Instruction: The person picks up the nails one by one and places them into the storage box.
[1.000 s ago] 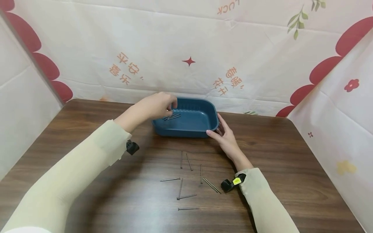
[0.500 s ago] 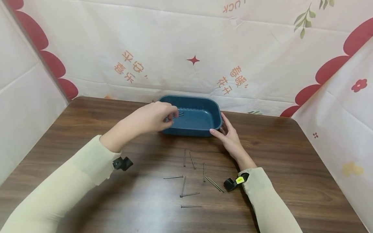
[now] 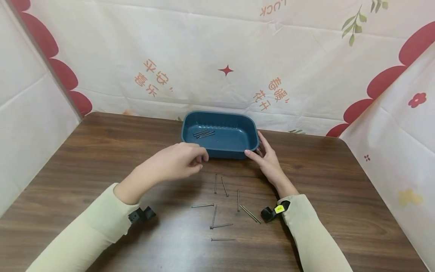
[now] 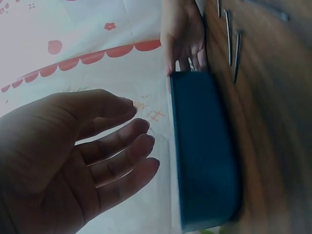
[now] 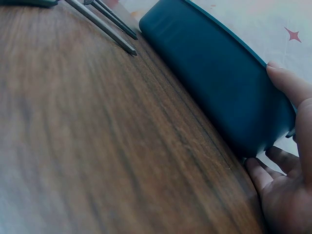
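A blue plastic tray (image 3: 225,154) stands upright at the back of the table, with several nails (image 3: 206,133) lying inside on its left. My right hand (image 3: 270,164) grips the tray's right front corner, thumb on the rim and fingers behind and below, as the right wrist view shows on the tray wall (image 5: 219,83). In front of the tray's left side hovers my left hand (image 3: 171,163). Its fingers are loosely bent, and the left wrist view shows nothing in that hand (image 4: 83,156). Several loose nails lie between the forearms, including one nearest the front (image 3: 222,239).
The brown wooden table (image 3: 340,196) carries it all. A pale printed cloth (image 3: 190,49) hangs right behind the tray, with more cloth at both sides. Black wrist cameras sit at the left cuff (image 3: 142,214) and right cuff (image 3: 273,212).
My left hand has come up out of the tray and back toward me, uncovering the nails inside. My right hand keeps its hold on the corner; the nails on the table lie as before.
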Action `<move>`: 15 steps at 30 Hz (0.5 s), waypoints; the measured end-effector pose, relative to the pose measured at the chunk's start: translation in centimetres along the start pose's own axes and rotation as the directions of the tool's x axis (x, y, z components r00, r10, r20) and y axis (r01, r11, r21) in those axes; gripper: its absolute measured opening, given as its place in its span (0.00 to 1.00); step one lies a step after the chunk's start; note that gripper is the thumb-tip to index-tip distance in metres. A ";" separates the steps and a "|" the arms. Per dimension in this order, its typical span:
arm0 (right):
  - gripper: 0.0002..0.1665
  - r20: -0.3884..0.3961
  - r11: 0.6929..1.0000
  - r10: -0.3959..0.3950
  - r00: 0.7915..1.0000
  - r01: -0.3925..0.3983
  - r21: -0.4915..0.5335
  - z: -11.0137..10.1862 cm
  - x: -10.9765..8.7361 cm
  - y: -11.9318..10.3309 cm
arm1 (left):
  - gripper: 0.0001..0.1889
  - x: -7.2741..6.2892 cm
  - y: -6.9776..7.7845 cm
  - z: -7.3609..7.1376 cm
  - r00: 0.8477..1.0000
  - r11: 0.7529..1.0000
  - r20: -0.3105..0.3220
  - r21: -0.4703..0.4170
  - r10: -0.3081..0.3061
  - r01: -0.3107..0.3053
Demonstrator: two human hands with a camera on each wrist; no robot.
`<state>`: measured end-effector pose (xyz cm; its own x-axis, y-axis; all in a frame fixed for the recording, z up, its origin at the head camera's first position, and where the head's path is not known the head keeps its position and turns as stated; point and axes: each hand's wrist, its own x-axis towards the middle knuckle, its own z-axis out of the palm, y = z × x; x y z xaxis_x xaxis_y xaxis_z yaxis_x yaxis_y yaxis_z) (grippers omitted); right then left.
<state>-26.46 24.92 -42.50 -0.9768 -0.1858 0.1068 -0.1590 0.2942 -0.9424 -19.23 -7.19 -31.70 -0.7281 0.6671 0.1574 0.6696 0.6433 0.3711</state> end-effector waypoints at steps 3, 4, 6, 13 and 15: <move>0.51 0.004 1.000 0.003 1.000 -0.003 0.001 -0.1 0.0 -0.1 | 0.11 -0.5 0.2 0.7 0.999 0.999 0.045 -0.035 -0.016 0.018; 0.51 0.004 1.000 0.003 1.000 -0.003 0.001 -0.1 0.0 0.0 | 0.12 -0.6 0.2 0.9 0.997 0.999 0.071 -0.042 -0.025 0.028; 0.51 0.004 1.000 0.000 1.000 0.000 0.001 -0.1 0.0 0.0 | 0.14 -0.9 0.2 1.2 0.990 0.998 0.133 -0.052 -0.039 0.046; 0.52 0.009 1.000 0.008 1.000 -0.008 0.001 0.0 0.0 0.0 | 0.21 -1.7 0.5 2.0 0.949 0.994 0.309 -0.074 -0.059 0.086; 0.52 0.007 1.000 0.012 1.000 -0.012 -0.005 0.0 0.0 -0.1 | 0.22 -1.7 0.6 2.4 0.942 0.995 0.331 -0.068 -0.045 0.072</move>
<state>-26.47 24.86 -42.39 -0.9776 -0.1886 0.0936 -0.1483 0.3009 -0.9421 -17.31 -7.04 -33.92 -0.6681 0.7239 -0.1719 0.6040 0.6626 0.4428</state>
